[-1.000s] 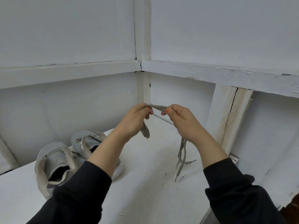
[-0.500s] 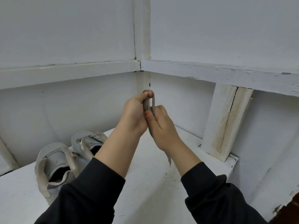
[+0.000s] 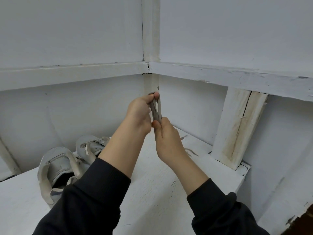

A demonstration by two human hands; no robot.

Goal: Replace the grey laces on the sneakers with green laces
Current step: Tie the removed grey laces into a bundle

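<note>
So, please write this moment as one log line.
left hand: holds grey lace | right hand: holds lace | sneakers: unlaced, on shelf

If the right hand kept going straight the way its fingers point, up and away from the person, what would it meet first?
Most likely the bunched grey shoelace it pinches, then the left hand's fingertips holding the loop's top. Beyond them stands the white painted wooden corner post, though depth there is unclear.

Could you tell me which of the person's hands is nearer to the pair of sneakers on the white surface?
Left. The left hand is raised above and right of the sneakers; the right hand is farther right.
</note>
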